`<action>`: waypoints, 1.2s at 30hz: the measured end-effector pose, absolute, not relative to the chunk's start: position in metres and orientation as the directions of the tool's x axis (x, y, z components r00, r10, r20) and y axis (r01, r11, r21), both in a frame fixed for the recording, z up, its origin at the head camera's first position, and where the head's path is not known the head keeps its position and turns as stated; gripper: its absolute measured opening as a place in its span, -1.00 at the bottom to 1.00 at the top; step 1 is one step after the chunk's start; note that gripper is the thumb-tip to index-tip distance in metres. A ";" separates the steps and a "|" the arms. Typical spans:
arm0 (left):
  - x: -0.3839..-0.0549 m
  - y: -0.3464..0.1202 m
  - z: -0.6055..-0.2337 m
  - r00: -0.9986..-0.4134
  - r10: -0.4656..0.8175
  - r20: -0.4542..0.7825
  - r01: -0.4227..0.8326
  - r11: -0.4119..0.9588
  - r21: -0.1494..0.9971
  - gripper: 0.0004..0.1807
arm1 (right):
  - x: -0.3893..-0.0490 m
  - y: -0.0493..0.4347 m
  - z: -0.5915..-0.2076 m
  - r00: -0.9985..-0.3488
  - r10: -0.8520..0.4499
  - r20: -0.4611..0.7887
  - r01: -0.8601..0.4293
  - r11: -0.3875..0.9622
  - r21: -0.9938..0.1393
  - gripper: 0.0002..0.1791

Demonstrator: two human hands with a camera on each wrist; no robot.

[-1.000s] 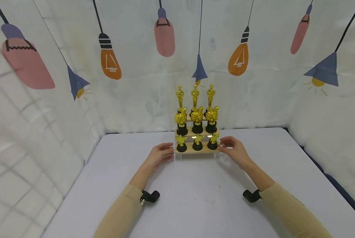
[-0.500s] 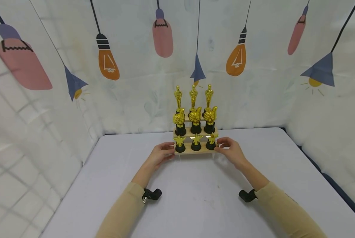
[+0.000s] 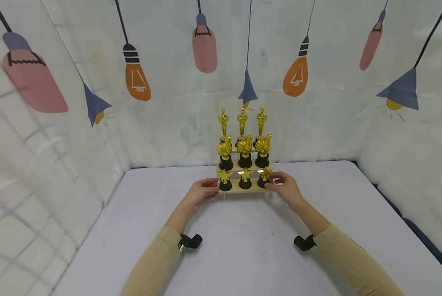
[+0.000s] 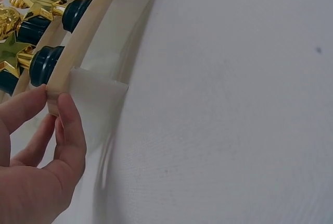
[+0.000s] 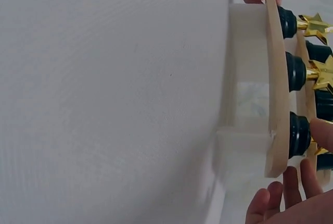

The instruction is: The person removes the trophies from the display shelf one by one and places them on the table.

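Tabletop [image 3: 235,255]: left fingers [image 4: 73,125] pinch one stand [image 3: 254,189] of nine trophies [image 3: 244,146]; right fingers' [image 5: 292,186] grip unclear.

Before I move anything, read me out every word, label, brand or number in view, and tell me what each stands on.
None can be read in any view.
The star trophies and thumbs-up trophies show no legible lettering.
The statuette trophies, behind, are too small and partly hidden to rule out markings.
The backdrop carries drawn lamps and bulbs, no writing.
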State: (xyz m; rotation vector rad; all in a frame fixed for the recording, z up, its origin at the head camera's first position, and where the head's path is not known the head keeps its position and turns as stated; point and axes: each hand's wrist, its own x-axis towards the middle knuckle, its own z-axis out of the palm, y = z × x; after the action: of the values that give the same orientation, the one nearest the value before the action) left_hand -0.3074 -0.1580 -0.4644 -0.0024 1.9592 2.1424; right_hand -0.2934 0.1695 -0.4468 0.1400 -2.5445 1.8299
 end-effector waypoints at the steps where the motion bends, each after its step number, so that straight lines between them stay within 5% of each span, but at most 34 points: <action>1: -0.308 -0.158 -0.465 -0.971 0.176 -0.161 -0.177 -0.074 0.981 -0.47 | -0.293 0.169 -0.447 -0.997 -0.065 0.049 -0.067 0.308 -0.949 -0.41; 36: -0.309 -0.156 -0.471 -0.975 0.144 -0.170 -0.184 -0.087 0.979 -0.51 | -0.298 0.166 -0.447 -0.999 -0.043 0.012 -0.026 0.335 -0.942 -0.36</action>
State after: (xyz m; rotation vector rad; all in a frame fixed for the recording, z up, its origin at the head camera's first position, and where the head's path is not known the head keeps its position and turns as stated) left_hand -0.3091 -0.1561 -0.4710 -0.0436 1.9568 2.1649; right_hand -0.2980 0.1659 -0.4470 0.0665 -2.5783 1.8194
